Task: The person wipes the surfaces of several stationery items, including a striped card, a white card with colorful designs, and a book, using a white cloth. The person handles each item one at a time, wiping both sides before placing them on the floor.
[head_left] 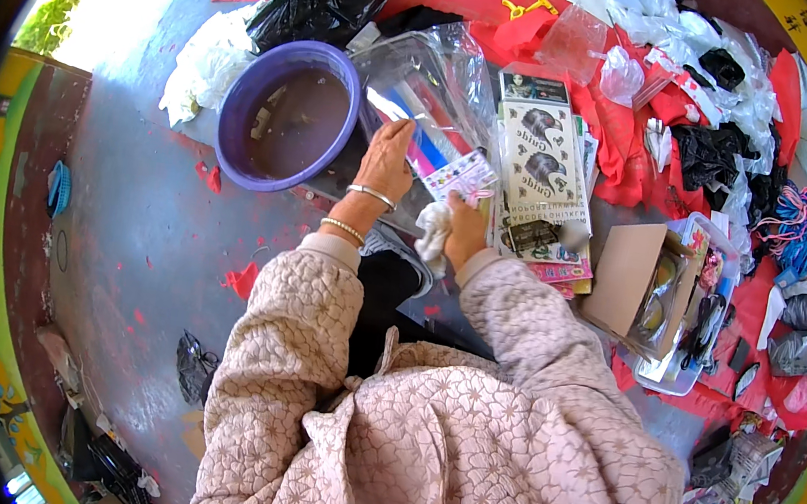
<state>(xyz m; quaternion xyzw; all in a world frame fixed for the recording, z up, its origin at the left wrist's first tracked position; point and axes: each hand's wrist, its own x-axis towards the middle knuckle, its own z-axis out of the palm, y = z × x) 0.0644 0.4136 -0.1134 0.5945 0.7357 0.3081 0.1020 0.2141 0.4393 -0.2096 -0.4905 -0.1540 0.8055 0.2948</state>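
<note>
My left hand (387, 164), with two bracelets at the wrist, has its fingers closed at the left edge of a flat, shiny packet (459, 174). The packet carries blue and red bands and a pale patterned part. A crumpled white cloth (434, 233) is bunched in my right hand (467, 230), whose fingertips meet the packet's lower right side. Under and beyond the packet lies clear plastic sheeting (436, 70). Just left of my left hand stands a purple basin (233, 120) of murky brown water.
Printed sheets with bird pictures (546, 154) lie stacked to the right. Beyond them are an open cardboard box (622, 274) and a clear plastic bin (675, 381). Plastic bags (644, 20) cover red sheeting at the far right. A black bag (323, 5) sits behind the basin.
</note>
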